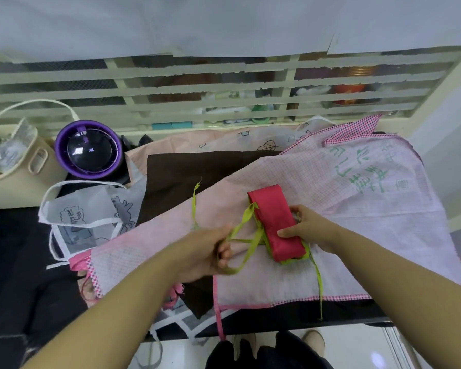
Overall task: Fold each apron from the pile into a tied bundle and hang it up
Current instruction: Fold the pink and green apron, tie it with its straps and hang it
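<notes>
A red apron folded into a narrow strip (274, 222) lies on top of the apron pile, with lime-green ties (246, 235) trailing from it. My right hand (308, 230) holds the strip's near half, thumb on top and fingers curled round its right edge. My left hand (210, 249) grips a loop of the green tie just left of the strip. One green tie end (318, 283) hangs toward the table's front edge. Under the strip lies a spread pink checked apron (357, 203) with green lettering.
More aprons lie beneath: a dark brown one (186, 174), a peach one (224, 141), a white printed one (91, 214) at the left. A purple round fan (89, 150) and a cream basket (16, 166) stand at the back left. A slatted screen (197, 91) runs behind.
</notes>
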